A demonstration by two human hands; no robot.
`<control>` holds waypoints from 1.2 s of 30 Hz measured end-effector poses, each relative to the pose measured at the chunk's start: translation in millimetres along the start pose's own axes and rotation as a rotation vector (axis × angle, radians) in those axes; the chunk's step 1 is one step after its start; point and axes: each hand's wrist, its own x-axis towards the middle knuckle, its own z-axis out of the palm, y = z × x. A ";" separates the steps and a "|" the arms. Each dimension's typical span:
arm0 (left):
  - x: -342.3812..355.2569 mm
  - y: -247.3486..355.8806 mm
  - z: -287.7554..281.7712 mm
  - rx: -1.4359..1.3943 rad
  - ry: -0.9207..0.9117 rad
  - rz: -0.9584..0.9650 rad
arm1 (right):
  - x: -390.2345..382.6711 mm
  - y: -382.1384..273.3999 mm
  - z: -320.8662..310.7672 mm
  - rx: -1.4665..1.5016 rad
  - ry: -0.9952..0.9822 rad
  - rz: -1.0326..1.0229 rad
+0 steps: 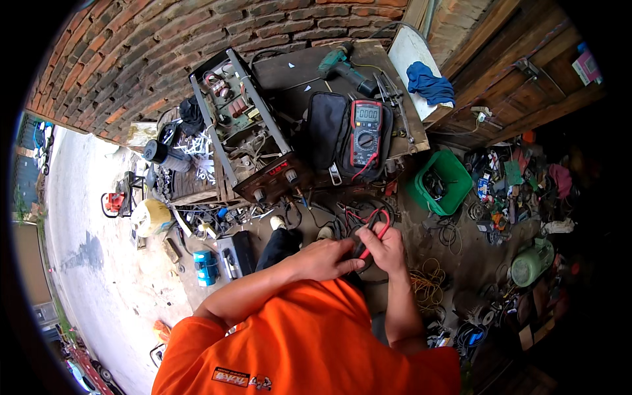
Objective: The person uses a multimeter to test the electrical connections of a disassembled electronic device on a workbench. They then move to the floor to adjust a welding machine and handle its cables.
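While the open power supply chassis point(247, 128) sits far left on the bench point(309, 66), my multimeter point(366, 133) lies right of it on its black case point(329, 128). Both hands meet near me: left hand point(327, 259) and right hand point(385, 248) pinched on the test leads point(370, 227). I'd keep the leads untangled; cluttered floor leaves little room rightward by the green tub point(454, 174).

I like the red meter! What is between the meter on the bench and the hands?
In the head view, red and black test leads run down from the multimeter toward the left hand and right hand, past the bench edge.
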 end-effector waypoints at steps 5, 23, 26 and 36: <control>-25.4 -30.2 8.8 -0.142 0.169 -0.053 | 58.0 -70.0 -27.9 -0.092 0.573 -0.323; -116.8 -58.7 35.1 -0.333 0.459 -0.409 | 284.9 -42.8 22.0 -0.959 0.072 0.022; -119.1 -72.1 32.6 -0.313 0.428 -0.374 | 203.2 -3.4 41.0 -0.412 0.220 -0.136; -137.7 -107.1 9.9 -0.130 0.179 -0.207 | 79.4 14.9 163.1 0.171 0.181 0.100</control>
